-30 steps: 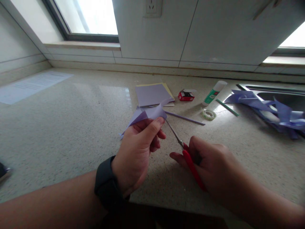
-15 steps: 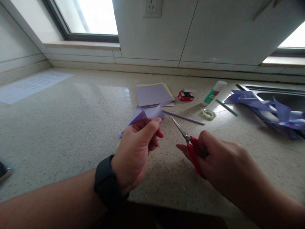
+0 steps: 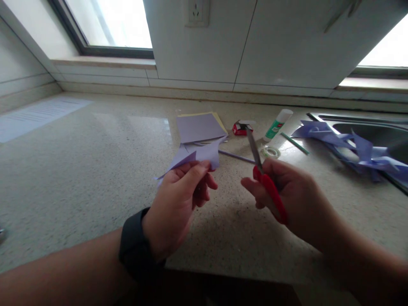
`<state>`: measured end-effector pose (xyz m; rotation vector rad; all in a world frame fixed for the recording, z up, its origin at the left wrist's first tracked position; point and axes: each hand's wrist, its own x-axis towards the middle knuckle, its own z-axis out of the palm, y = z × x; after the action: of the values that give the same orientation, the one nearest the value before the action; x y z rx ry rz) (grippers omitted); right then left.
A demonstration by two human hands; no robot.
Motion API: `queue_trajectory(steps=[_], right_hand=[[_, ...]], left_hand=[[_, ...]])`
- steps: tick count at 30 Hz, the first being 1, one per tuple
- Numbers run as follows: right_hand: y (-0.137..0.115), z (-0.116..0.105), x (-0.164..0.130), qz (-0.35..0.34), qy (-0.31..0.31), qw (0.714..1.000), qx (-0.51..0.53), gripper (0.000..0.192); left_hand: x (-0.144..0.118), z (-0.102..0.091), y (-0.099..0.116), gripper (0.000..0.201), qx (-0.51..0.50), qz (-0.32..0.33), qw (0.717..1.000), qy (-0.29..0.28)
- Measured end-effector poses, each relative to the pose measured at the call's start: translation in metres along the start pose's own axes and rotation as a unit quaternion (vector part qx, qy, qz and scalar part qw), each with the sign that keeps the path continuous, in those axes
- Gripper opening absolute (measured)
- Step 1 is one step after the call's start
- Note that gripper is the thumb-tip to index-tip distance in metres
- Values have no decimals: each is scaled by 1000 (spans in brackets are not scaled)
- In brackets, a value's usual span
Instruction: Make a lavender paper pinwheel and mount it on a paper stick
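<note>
Near frame centre, the left hand (image 3: pixel 174 208) pinches purple paper (image 3: pixel 208 154); right of it, the right hand (image 3: pixel 296 193) grips red-handled scissors (image 3: pixel 270 193). Writing on the green-labelled glue stick (image 3: pixel 275 128) and the upper-left printed sheet (image 3: pixel 38 118) is illegible.

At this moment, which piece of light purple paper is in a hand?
The creased, light purple paper piece in the left hand. The flat, light purple paper square and the folded purple paper by the steel sink lie unheld.

Nothing seems clearly legible.
</note>
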<state>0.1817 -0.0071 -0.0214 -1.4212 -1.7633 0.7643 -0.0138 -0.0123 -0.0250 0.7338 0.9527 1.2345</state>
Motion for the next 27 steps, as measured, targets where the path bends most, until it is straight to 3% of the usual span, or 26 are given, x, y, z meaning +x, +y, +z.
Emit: queue_trajectory(steps=[7,15,27], right_hand=[[-4,-1,9,77,-42,983,164,35],[-3,5,18,93,-52,953,285,36],[0,8,20,86,-7,949,303,36]], left_hand=[[-1,-3,-4,19,58,5,996,-68],[0,-6,-6,17,128,-8,987,-100],[2,-3,-5,24,163,-6,973,-166]])
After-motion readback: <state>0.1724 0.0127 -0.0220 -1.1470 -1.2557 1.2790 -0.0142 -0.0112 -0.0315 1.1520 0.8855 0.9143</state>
